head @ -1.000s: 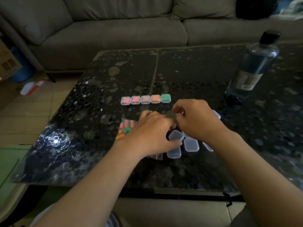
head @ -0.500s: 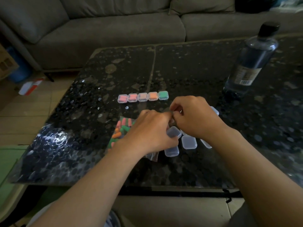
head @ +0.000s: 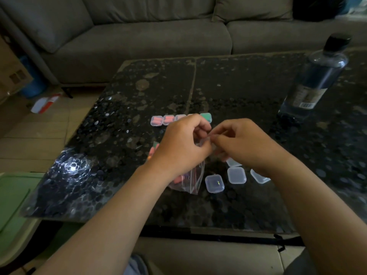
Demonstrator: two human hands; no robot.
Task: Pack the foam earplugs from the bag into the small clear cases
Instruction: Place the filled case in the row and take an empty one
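Foam earplugs [head: 179, 178] in the zip bag [head: 193, 184], on the worktop [head: 238, 86] beneath your left grip [head: 182, 147]. Filled cases [head: 156, 121] beyond it, empty cases [head: 236, 175] under your right grip [head: 246, 145]. Both grips are narrow, pinching a small clear piece [head: 204, 142] between them; can't tell what it is.

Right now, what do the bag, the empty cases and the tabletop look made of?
Bag: thin clear plastic film, glossy and creased, with a zip strip. Empty cases: rigid translucent plastic, faintly frosted, rounded corners. Tabletop: probably glass over dark pebbling; it mirrors a bright light.
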